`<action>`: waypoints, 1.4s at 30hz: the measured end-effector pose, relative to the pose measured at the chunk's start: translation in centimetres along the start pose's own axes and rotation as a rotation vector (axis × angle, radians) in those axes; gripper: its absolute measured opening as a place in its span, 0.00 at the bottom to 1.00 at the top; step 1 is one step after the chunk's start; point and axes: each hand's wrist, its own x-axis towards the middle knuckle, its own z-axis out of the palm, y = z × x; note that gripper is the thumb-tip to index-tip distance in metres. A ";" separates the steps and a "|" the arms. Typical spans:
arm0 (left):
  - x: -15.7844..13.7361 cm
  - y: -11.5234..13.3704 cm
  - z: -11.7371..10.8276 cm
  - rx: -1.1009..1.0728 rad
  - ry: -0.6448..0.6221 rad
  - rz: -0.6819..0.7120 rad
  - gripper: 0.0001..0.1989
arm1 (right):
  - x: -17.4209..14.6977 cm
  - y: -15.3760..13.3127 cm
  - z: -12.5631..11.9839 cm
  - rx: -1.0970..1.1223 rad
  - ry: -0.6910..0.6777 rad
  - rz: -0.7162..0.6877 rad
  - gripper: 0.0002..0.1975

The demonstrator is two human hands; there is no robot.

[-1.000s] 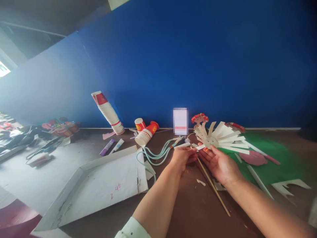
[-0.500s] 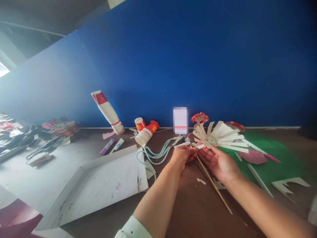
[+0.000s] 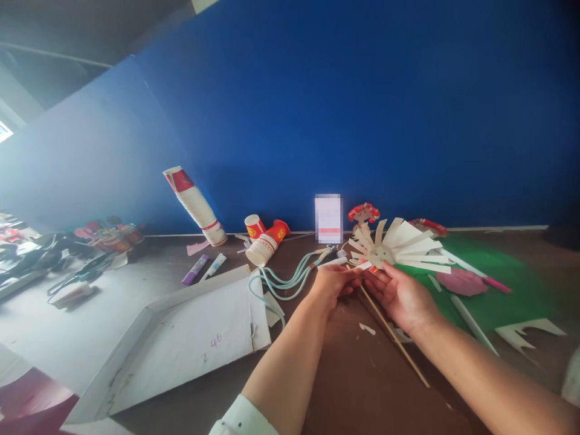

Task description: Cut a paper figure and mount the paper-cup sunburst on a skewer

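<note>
A paper cup cut into splayed white strips, with a small face drawn on its round base, is held up in front of me. My right hand supports it from below, fingers closed on its near edge. A short white strip near that edge is pinched between the thumb and finger of my left hand. From beneath the hands a thin wooden stick slants down to the right; whether it is gripped at its upper end is hidden.
A white box lid and pale green cable lie left of my arms. Behind stand a leaning stack of paper cups and more red cups. Purple glue stick lies nearby. Green sheet, pink paper and scraps are at right.
My view has shifted slightly, so most things appear a little further left. Both hands keep their hold on the cut cup, and the stick's lower end has moved slightly up and right.
</note>
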 end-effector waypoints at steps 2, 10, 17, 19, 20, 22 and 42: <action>-0.1 0.1 0.2 -0.025 0.001 0.007 0.15 | 0.1 0.0 -0.1 -0.003 0.004 0.000 0.12; -0.6 0.4 0.6 -0.100 -0.009 0.014 0.10 | -0.1 -0.1 -0.1 -0.006 0.019 -0.008 0.11; -0.3 0.3 0.3 -0.093 -0.020 0.000 0.12 | 0.0 -0.1 -0.1 -0.004 0.017 -0.006 0.11; -0.2 0.3 0.2 -0.079 -0.032 -0.006 0.12 | 0.0 -0.1 -0.2 -0.004 0.015 -0.006 0.11; -0.2 0.3 0.1 -0.073 -0.038 -0.006 0.13 | 0.0 -0.2 -0.2 -0.004 0.013 -0.006 0.10; -0.2 0.3 0.0 -0.066 -0.051 -0.004 0.13 | 0.0 -0.2 -0.2 -0.005 0.010 -0.004 0.10; 0.0 0.2 -0.3 -0.043 -0.069 0.027 0.16 | -0.3 -0.4 0.3 -0.021 0.012 0.028 0.11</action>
